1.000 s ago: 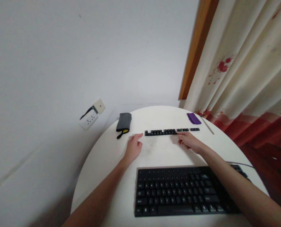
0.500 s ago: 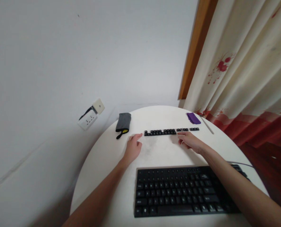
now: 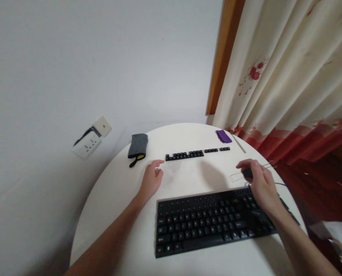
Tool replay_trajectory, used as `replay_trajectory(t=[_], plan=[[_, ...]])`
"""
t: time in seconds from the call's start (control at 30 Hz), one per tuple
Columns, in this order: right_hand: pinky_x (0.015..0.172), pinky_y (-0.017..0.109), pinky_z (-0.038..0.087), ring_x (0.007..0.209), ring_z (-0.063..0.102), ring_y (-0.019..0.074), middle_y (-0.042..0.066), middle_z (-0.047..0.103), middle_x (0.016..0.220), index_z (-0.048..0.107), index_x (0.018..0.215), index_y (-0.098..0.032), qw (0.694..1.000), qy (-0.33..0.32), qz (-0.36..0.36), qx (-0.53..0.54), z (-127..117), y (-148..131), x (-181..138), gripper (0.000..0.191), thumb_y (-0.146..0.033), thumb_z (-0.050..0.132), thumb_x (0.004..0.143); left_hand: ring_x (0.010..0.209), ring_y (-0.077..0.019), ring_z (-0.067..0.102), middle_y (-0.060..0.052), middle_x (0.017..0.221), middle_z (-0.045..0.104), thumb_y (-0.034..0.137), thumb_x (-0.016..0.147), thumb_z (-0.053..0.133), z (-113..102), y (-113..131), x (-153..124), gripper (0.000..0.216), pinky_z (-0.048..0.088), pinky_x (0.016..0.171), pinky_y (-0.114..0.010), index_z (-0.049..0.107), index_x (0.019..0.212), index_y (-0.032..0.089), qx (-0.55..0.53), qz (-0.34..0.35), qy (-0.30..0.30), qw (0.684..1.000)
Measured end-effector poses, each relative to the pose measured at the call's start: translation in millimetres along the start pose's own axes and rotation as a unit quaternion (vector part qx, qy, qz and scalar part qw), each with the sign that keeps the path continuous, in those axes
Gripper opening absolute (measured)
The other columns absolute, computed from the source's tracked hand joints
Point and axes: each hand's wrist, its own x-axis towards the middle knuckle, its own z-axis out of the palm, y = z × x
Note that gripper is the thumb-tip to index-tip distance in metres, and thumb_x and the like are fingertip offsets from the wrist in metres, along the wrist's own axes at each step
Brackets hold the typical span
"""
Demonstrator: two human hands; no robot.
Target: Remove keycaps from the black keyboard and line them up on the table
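Head view: near the bench's (image 3: 188, 134) right edge, right hand (image 3: 261, 184) pinches wire tool (image 3: 247, 173), likely light, springy, best held by its black handle (image 3: 247, 173); left hand (image 3: 151, 179) loosely spread.

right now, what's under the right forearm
The black keyboard and, nearer the camera, the white table. The keyboard's right end shows past the right forearm; the keys directly below are covered and cannot be seen.

cam: head-worn, single view | from: above the near side of the table (image 3: 182, 135) | facing: forward and down, over the keyboard (image 3: 199, 222) to the wall (image 3: 124, 57), curtain (image 3: 277, 80) at right | range: close, keyboard in lower foreground, table's far edge mid-frame
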Motion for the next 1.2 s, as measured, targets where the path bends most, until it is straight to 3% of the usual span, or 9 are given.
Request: replay_trajectory(t=[0.13,0.33,0.57,0.77,0.87,1.0,1.2], plan=[[0.054,0.025,0.041,0.059,0.051,0.0163,0.001,0.054,0.062,0.064,0.075,-0.019,0.996,-0.072,0.033,-0.040,-2,13,-37,0.044,-0.049,0.041,0.097,0.096,-0.0215,0.062,-0.006,0.103,0.068,0.016,0.087,0.047,-5,29,-18,0.029,0.053,0.088,-0.036,0.067,0.107,0.023,-0.024,0.068,-0.069,0.995],[0.062,0.028,0.047,0.069,0.061,0.0205,0.005,0.066,0.074,0.069,0.087,-0.017,0.990,-0.108,0.006,-0.090,5,36,-58,0.039,-0.046,0.045,0.097,0.099,-0.0213,0.062,-0.004,0.099,0.070,0.017,0.092,0.046,-1,59,-39,0.024,0.049,0.092,-0.037,0.067,0.100,0.025,-0.050,0.177,-0.169,0.968],[0.066,0.029,0.047,0.068,0.064,0.0216,0.007,0.070,0.076,0.068,0.086,-0.018,0.980,-0.132,-0.044,-0.145,15,30,-66,0.037,-0.040,0.042,0.099,0.092,-0.0202,0.063,-0.003,0.095,0.071,0.015,0.091,0.047,6,56,-40,0.025,0.050,0.088,-0.034,0.069,0.098,0.024,-0.058,0.160,-0.213,0.962],[0.071,0.030,0.044,0.072,0.065,0.0223,0.008,0.069,0.078,0.064,0.080,-0.019,0.949,-0.176,-0.116,-0.233,24,21,-71,0.033,-0.034,0.041,0.099,0.092,-0.0202,0.063,-0.003,0.094,0.071,0.015,0.092,0.047,6,56,-40,0.024,0.049,0.088,-0.034,0.069,0.097,0.024,-0.061,0.166,-0.219,0.960],[0.064,0.029,0.042,0.064,0.062,0.0207,0.005,0.065,0.067,0.061,0.076,-0.020,0.962,-0.164,-0.068,-0.209,23,22,-64,0.037,-0.039,0.040,0.099,0.090,-0.0197,0.063,-0.002,0.093,0.071,0.015,0.092,0.047,6,55,-40,0.024,0.049,0.087,-0.033,0.069,0.097,0.023,-0.062,0.168,-0.220,0.959],[0.052,0.026,0.040,0.052,0.054,0.0164,0.002,0.058,0.057,0.061,0.074,-0.018,0.987,-0.137,0.010,-0.083,22,32,-58,0.046,-0.052,0.041,0.097,0.091,-0.0197,0.062,-0.003,0.093,0.070,0.015,0.093,0.047,6,54,-41,0.024,0.048,0.086,-0.033,0.069,0.098,0.022,-0.064,0.168,-0.231,0.956],[0.038,0.023,0.027,0.039,0.040,0.0104,0.000,0.056,0.053,0.061,0.077,-0.016,0.986,-0.128,0.097,0.040,22,43,-53,0.046,-0.058,0.048,0.092,0.090,-0.0182,0.062,-0.003,0.093,0.070,0.013,0.093,0.048,6,55,-41,0.023,0.047,0.085,-0.032,0.069,0.097,0.020,-0.069,0.174,-0.237,0.953]])
